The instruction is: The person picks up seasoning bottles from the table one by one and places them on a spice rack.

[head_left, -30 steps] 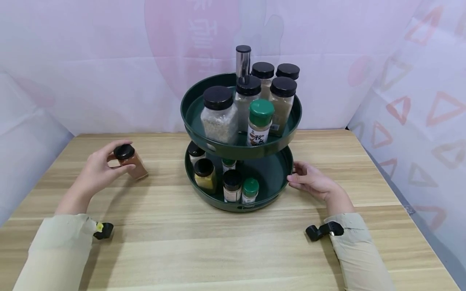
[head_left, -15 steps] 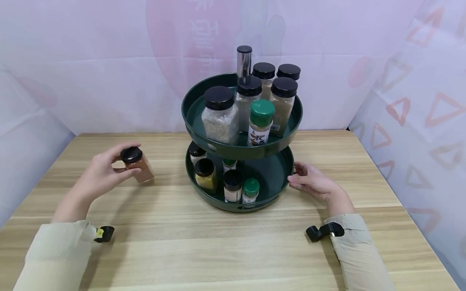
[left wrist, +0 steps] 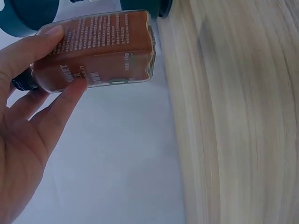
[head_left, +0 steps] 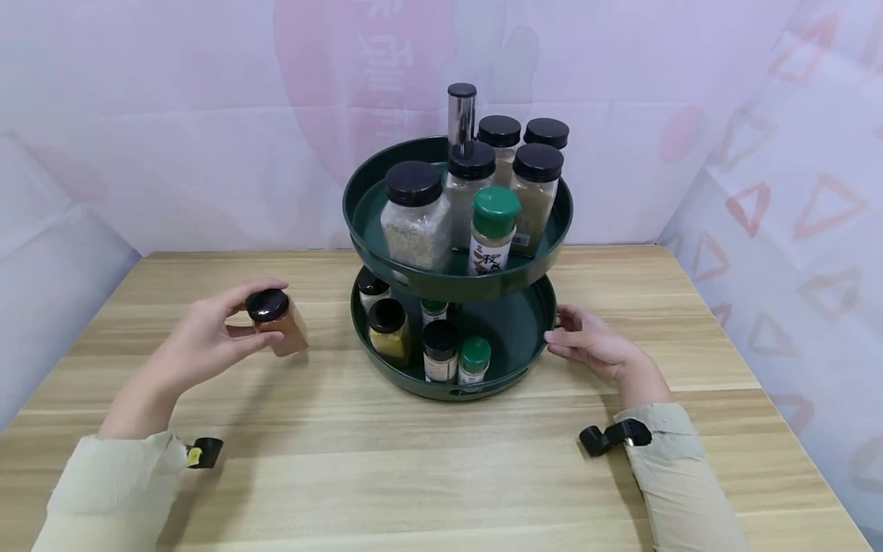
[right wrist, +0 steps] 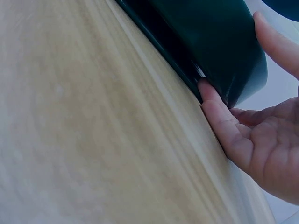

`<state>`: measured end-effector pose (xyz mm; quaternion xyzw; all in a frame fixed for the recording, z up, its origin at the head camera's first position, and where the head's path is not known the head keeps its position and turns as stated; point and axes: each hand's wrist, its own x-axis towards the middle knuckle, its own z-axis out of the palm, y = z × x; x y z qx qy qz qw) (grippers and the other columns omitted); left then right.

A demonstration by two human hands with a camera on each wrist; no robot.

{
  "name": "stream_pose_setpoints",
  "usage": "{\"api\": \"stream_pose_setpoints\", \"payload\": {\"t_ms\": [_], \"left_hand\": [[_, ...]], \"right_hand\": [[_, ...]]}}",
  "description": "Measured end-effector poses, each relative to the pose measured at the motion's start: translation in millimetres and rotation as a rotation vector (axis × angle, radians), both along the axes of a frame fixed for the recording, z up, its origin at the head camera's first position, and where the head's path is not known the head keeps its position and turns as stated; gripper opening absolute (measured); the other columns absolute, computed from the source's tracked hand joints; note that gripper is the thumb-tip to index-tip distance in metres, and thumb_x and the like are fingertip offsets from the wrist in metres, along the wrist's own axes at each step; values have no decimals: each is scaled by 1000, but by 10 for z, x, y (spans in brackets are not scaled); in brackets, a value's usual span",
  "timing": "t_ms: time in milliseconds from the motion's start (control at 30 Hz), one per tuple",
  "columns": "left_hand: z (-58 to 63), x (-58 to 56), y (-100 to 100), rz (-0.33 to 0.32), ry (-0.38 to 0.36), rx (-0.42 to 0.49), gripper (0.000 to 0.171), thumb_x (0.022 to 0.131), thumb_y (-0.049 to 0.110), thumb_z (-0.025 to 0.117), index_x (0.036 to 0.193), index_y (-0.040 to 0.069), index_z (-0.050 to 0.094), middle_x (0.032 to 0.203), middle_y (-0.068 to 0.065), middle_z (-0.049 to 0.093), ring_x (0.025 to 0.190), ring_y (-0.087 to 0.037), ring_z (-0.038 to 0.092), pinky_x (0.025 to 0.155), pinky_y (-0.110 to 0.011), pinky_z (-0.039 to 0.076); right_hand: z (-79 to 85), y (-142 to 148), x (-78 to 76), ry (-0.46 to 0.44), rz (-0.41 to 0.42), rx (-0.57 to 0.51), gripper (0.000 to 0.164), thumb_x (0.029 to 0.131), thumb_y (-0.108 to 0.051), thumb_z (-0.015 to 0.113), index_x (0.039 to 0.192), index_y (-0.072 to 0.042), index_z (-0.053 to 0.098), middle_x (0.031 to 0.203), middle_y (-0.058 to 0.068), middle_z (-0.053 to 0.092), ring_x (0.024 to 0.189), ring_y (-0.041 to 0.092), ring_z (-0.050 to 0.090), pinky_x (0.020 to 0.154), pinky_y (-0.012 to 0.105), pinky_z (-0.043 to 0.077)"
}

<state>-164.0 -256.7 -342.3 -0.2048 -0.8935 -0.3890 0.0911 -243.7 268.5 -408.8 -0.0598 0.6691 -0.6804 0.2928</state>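
My left hand (head_left: 210,331) pinches a square spice jar (head_left: 284,331) of reddish-brown powder near its black lid, thumb on one side and fingers on the other. The jar tilts above the table, left of a dark green two-tier spice rack (head_left: 513,326). In the left wrist view, white print shows on the jar (left wrist: 98,51). At the rack's right side, my right hand (head_left: 596,345) grips the lower tray. The right wrist view has the thumb against the tray's outer wall (right wrist: 224,42) and the other fingers tucked at its bottom edge.
On the upper tray stand several black-lidded jars (head_left: 417,226) and a green-capped shaker (head_left: 493,230), beside a chrome post (head_left: 461,115). The lower tray bears a yellow-powder jar (head_left: 389,341) and more small bottles. White printed cloth (head_left: 207,153) borders the wooden table (head_left: 386,475).
My left hand has carried the spice jar rightward and slightly nearer to me, toward the rack. The right hand has kept its hold on the lower tray, and the rack has stayed in place.
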Motion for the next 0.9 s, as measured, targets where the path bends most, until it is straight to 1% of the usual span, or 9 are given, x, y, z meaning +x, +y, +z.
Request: {"api": "stream_pose_setpoints", "payload": {"t_ms": [133,267,400,467,567,667,800,900], "left_hand": [[53,61,48,-39,-25,41,72,77,-9,80,140,15,55,131,19,57,111,11,57,77,-17,59],[100,118,104,-82,-40,73,70,77,-9,79,139,13,55,131,19,57,111,7,60,78,-20,60],[104,145,156,-136,-16,54,70,76,-12,78,138,11,55,133,21,55,111,7,60,77,-22,60],[94,152,181,-165,4,34,71,76,-13,78,138,10,55,134,23,54,112,8,60,76,-23,61],[84,171,216,-187,28,1,71,75,-12,79,138,11,55,133,24,54,112,9,58,75,-23,61],[99,196,250,-204,34,-16,70,76,-10,79,138,12,55,133,20,56,114,10,57,76,-23,61],[144,223,295,-236,30,-15,68,77,-8,79,138,10,54,135,0,60,116,10,56,76,-24,61],[167,243,313,-239,26,-20,67,78,-8,79,138,10,55,133,-14,61,116,11,56,76,-24,61]], "right_hand": [[4,-20,-12,-2,4,1,91,97,-5,59,155,4,-10,162,26,-4,106,2,54,92,16,53],[3,-50,-11,-3,8,3,90,97,-4,59,156,4,-9,161,26,-1,106,2,54,92,16,53],[-8,-58,-12,0,9,-3,89,97,-2,58,155,5,-10,160,27,-1,104,2,54,91,16,54],[-4,-56,-11,1,10,-5,90,97,-2,58,155,5,-11,160,28,-4,103,1,54,91,15,54],[24,-57,-1,6,14,-6,92,97,-2,58,154,6,-13,162,28,-11,102,-1,55,90,15,53],[45,-46,6,6,13,1,91,97,-2,57,154,6,-14,162,27,-13,103,-2,55,91,14,53],[39,-8,14,3,12,12,91,97,-2,57,154,6,-14,163,27,-14,104,-2,54,91,15,53],[29,8,24,4,22,9,98,96,-7,63,154,6,-14,163,27,-14,105,-1,54,92,15,53]]}}
